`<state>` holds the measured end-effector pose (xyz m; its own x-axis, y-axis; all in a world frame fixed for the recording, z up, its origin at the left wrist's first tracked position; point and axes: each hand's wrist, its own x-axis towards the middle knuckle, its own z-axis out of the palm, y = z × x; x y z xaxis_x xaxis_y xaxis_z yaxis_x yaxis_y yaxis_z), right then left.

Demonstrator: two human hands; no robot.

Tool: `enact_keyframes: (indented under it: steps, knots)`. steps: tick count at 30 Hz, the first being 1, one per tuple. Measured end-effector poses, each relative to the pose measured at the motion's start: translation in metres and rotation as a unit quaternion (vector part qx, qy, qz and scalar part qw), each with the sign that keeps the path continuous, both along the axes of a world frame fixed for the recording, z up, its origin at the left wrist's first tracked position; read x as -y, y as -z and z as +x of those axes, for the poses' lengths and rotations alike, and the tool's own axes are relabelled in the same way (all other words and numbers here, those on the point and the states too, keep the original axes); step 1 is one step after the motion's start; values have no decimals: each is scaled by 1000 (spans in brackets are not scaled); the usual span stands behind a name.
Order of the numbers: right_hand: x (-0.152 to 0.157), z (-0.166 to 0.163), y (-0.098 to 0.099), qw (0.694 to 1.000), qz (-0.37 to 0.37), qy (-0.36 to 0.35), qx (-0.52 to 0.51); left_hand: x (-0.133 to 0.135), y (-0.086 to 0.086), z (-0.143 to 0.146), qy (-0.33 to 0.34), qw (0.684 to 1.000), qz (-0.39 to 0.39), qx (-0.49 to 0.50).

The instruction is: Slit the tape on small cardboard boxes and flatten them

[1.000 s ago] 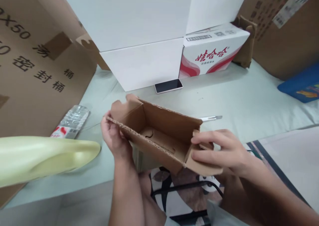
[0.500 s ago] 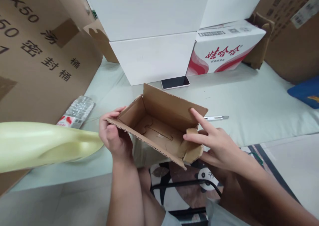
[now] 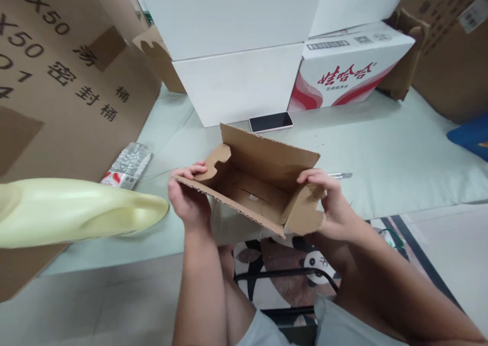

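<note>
Tilted above the table's front edge is a brown cardboard box, its top open and its inside toward me. A small white scrap shows on the box's floor. My left hand grips the left end, thumb on the near wall and fingers by a notched end flap. At the right end my right hand is closed round the edge, fingertips over the top beside another notched flap. Behind the right hand lies a utility knife, partly hidden. Beyond the box, a phone lies dark side up.
White cartons stand along the back, one with red print. A large brown carton rises at left. A pale yellow smooth object and a plastic-wrapped pack lie at left. Below is a panda-patterned chair.
My right hand has closed over the box's right edge, where its fingers were stretched out. The end flaps at both sides now stand up and outward. The view has shifted slightly.
</note>
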<state>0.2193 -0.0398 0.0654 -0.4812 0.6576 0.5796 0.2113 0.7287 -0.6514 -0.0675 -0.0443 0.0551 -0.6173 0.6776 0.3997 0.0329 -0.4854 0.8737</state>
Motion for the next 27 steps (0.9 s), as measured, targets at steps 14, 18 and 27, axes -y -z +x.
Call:
enact_keyframes:
  steps: [14,18,27]
  knots:
    - [3,-19,16,966,-20,256,-38,-2,14,12,-22,996,-2,-87]
    - [1,-14,20,986,-70,149,-22,-2,22,8,-42,988,-48,-143]
    - [2,0,34,992,-115,23,-51,0,14,-3,15,939,-72,-337]
